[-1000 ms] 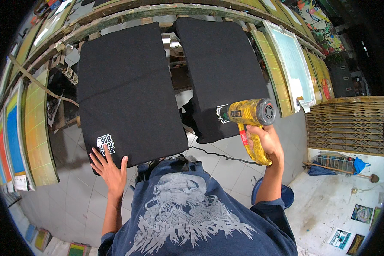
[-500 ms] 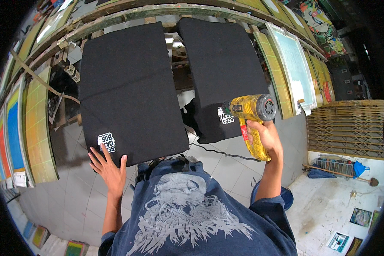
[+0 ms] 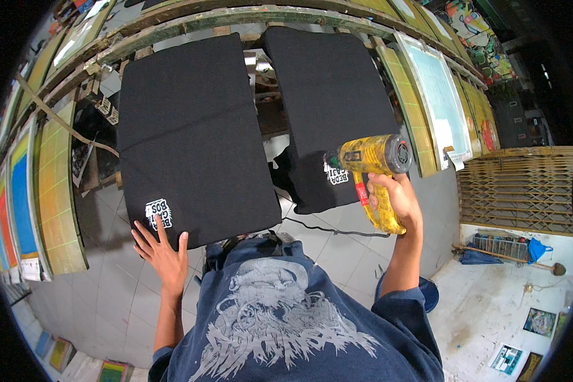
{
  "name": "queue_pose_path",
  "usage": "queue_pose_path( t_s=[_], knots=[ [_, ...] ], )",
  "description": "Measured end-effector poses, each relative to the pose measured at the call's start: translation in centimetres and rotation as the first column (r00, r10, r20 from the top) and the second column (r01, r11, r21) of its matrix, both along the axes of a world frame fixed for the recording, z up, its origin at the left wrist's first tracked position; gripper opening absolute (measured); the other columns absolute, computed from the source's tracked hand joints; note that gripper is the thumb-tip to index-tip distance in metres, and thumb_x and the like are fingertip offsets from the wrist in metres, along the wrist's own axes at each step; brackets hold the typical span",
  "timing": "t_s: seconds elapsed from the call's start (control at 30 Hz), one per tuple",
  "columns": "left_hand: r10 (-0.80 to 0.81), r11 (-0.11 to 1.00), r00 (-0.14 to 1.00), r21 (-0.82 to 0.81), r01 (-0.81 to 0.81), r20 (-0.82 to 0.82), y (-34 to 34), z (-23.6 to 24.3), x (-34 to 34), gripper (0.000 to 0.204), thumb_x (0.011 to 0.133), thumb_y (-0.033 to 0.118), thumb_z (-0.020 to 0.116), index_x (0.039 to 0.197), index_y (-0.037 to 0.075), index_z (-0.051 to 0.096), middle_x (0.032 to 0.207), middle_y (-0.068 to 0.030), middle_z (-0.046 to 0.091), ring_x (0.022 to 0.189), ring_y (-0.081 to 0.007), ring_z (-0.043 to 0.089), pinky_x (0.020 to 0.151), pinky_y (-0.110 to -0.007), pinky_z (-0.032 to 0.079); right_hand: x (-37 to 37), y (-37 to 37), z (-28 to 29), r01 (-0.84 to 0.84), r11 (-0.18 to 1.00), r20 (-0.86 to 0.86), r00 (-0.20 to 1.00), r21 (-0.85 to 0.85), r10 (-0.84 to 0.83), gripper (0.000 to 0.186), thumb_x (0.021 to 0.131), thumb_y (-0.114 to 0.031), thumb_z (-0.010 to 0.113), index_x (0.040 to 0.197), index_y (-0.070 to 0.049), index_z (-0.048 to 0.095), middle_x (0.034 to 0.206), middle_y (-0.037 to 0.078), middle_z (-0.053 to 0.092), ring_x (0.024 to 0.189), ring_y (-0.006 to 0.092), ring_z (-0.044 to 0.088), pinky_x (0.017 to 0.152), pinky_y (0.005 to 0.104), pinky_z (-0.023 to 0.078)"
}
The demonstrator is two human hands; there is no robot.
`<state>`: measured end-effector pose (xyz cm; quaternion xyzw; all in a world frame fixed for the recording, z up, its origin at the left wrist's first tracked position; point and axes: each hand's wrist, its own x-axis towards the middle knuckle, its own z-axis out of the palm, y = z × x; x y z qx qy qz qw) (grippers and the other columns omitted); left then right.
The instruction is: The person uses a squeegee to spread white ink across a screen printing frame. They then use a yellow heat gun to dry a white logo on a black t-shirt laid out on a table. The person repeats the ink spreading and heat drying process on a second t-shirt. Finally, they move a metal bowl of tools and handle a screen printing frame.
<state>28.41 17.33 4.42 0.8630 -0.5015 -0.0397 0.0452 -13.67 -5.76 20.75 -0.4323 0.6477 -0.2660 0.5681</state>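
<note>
My right hand (image 3: pixel 391 194) is wrapped round the handle of a yellow heat gun (image 3: pixel 366 156) with a dark rear end and a red patch on the grip. Its nozzle points left over the white print on the right black fabric panel (image 3: pixel 337 89), hiding part of that print. A black cord trails from the handle's foot. With fingers spread, my left hand (image 3: pixel 162 251) rests at the near edge of the left black fabric panel (image 3: pixel 191 127), fingertips touching the cloth beside and over its white print (image 3: pixel 160 213).
Yellow screen frames (image 3: pixel 60 191) stand at the left, and a pale blue screen (image 3: pixel 433 95) with more yellow ones at the right. A wooden rail (image 3: pixel 191 27) runs behind the panels. Beyond the right arm are a folding lattice gate (image 3: pixel 519 191) and a white surface (image 3: pixel 471 318).
The heat gun has shifted slightly left and up over the right panel's print, its body tilting a little. My left hand stays almost where it was.
</note>
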Motion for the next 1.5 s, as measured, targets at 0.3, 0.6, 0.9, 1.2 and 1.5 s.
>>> queue_pose_path(
  t_s=[0.3, 0.6, 0.9, 1.2, 1.5],
  knots=[
    [0.016, 1.0, 0.999, 0.003, -0.015, -0.049, -0.2, 0.2, 0.0, 0.09, 0.101, 0.053, 0.058, 0.167, 0.009, 0.017, 0.17, -0.0316, 0.002, 0.158, -0.049, -0.001, 0.124, -0.067, 0.003, -1.7, 0.3, 0.1, 0.07, 0.997, 0.017, 0.997, 0.013, -0.071, 0.029, 0.092, -0.011, 0.066, 0.117, 0.002, 0.057, 0.072, 0.006, 0.058, 0.052, 0.0143, 0.054, 0.048, 0.0309, 0.044],
    [0.006, 0.978, 0.992, -0.204, -0.033, -0.128, -0.6, -0.6, 0.2, 0.093, 0.098, 0.054, 0.062, 0.166, 0.004, 0.021, 0.169, -0.0338, -0.001, 0.157, -0.0512, -0.002, 0.123, -0.067, 0.004, -2.7, 1.8, 0.4, 0.085, 0.996, 0.009, 0.996, 0.026, -0.085, 0.025, 0.091, -0.013, 0.067, 0.108, 0.004, 0.059, 0.074, 0.007, 0.061, 0.054, 0.0155, 0.057, 0.048, 0.0333, 0.047],
    [-0.01, 1.0, 1.0, 0.013, 0.011, -0.023, -0.8, 0.1, 0.4, 0.093, 0.101, 0.057, 0.056, 0.168, 0.009, 0.013, 0.169, -0.0351, -0.004, 0.156, -0.0528, -0.002, 0.122, -0.069, 0.004, -3.0, 4.0, 0.7, 0.087, 0.996, -0.013, 0.996, 0.009, -0.087, 0.033, 0.09, -0.012, 0.068, 0.117, 0.005, 0.06, 0.076, 0.008, 0.062, 0.055, 0.0157, 0.057, 0.051, 0.0326, 0.047],
    [0.036, 0.997, 0.995, -0.062, -0.041, -0.088, -0.2, 0.1, 0.4, 0.102, 0.1, 0.056, 0.06, 0.166, 0.001, 0.005, 0.167, -0.037, -0.007, 0.157, -0.0522, -0.003, 0.123, -0.067, 0.006, -1.6, 6.1, 2.0, 0.136, 0.99, 0.073, 0.988, 0.032, -0.138, 0.03, 0.091, -0.014, 0.068, 0.115, 0.002, 0.061, 0.074, 0.007, 0.061, 0.055, 0.015, 0.057, 0.052, 0.0317, 0.046],
    [0.073, 0.976, 0.97, -0.183, -0.118, -0.233, 1.9, 0.1, 4.0, 0.112, 0.094, 0.056, 0.067, 0.165, -0.003, 0.003, 0.166, -0.0396, -0.008, 0.156, -0.0534, -0.008, 0.122, -0.067, 0.001, 7.3, 8.9, 1.4, -0.175, 0.975, 0.257, 0.957, 0.138, 0.135, 0.022, 0.094, -0.009, 0.068, 0.113, 0.001, 0.064, 0.08, 0.006, 0.065, 0.06, 0.0129, 0.058, 0.052, 0.0297, 0.044]
  ],
)
